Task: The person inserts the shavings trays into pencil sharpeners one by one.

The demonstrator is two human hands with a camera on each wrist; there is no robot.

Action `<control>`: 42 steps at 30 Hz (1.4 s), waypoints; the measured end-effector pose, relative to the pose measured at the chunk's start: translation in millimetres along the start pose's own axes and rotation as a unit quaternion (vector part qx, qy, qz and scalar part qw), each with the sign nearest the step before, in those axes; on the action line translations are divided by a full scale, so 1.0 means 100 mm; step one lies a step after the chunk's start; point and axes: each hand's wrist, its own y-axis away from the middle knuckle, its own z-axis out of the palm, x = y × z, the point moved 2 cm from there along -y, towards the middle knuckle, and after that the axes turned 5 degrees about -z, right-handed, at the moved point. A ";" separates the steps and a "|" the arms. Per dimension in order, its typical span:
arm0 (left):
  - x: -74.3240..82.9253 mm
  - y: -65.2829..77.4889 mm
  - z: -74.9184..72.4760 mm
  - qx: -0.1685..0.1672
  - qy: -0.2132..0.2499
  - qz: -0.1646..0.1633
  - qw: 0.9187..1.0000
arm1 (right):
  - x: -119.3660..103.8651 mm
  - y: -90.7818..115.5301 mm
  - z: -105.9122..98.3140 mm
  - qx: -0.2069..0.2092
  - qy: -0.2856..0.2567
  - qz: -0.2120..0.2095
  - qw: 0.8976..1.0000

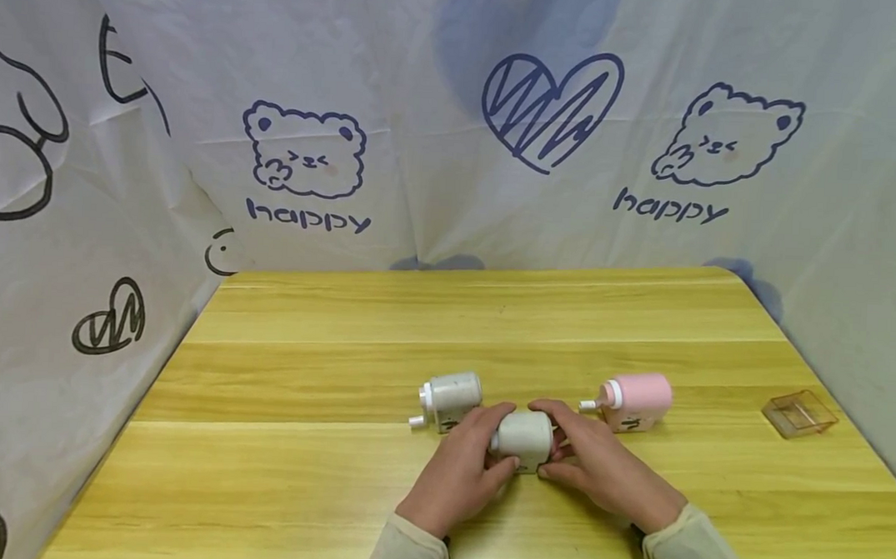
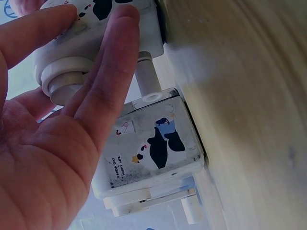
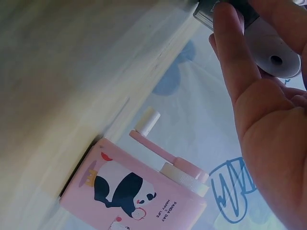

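Note:
A pale grey hand-crank pencil sharpener [image 1: 527, 437] stands between my two hands near the middle of the table. My left hand [image 1: 470, 466] grips its crank side, thumb in front and fingers behind. On the opposite side my right hand [image 1: 597, 468] holds it with thumb and fingers. The right wrist view shows the held sharpener's round end [image 3: 264, 45] with a hole in it. Panda pictures mark its body in the left wrist view, where fingers partly cover the crank. Just behind my left hand is a second grey sharpener [image 1: 458, 394], its panda-printed face [image 2: 136, 153] also visible.
A pink crank sharpener [image 1: 644, 392] with a panda print stands behind and right of my right hand. Near the table's right edge lies a small see-through orange-brown box [image 1: 796, 421]. White printed cloth [image 1: 424, 145] hangs around the wooden table [image 1: 274, 480].

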 end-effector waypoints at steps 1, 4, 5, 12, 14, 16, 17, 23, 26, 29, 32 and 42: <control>0.00 0.00 0.00 0.001 -0.001 0.001 1.000 | 0.00 0.00 0.00 0.000 0.000 0.000 1.000; 0.00 0.00 0.00 0.001 -0.001 0.001 1.000 | -0.01 -0.01 0.00 0.000 -0.002 0.002 1.000; 0.00 0.00 0.01 0.001 -0.001 0.001 1.000 | -0.02 -0.02 0.01 0.000 -0.002 0.002 1.000; 0.00 -0.01 0.00 0.001 -0.002 0.007 1.000 | -0.01 -0.01 0.00 -0.009 -0.011 0.012 1.000; 0.00 -0.01 0.00 0.004 -0.007 0.013 1.000 | -0.01 0.00 -0.02 -0.018 -0.023 0.025 0.999; 0.00 -0.02 0.01 0.006 -0.012 0.018 1.000 | -0.02 0.01 -0.05 -0.029 -0.035 0.045 0.998; 0.00 -0.03 0.02 0.008 -0.016 0.022 1.000 | -0.02 0.02 -0.08 -0.035 -0.043 0.052 0.997; 0.03 -0.09 0.08 0.025 -0.033 0.048 0.998 | -0.02 0.10 -0.33 -0.058 -0.073 0.060 0.994; 0.04 -0.14 0.11 0.035 -0.040 0.053 0.997 | -0.01 0.17 -0.49 -0.060 -0.089 0.060 0.992; 0.05 -0.20 0.12 0.040 -0.050 0.050 0.997 | 0.00 0.25 -0.65 -0.048 -0.111 0.068 0.990; 0.05 -0.29 0.13 0.041 -0.067 0.048 0.996 | 0.01 0.33 -0.80 -0.013 -0.121 0.093 0.988; 0.03 -0.52 0.12 0.019 -0.061 0.031 0.997 | 0.16 0.66 -1.21 0.107 -0.022 0.177 0.978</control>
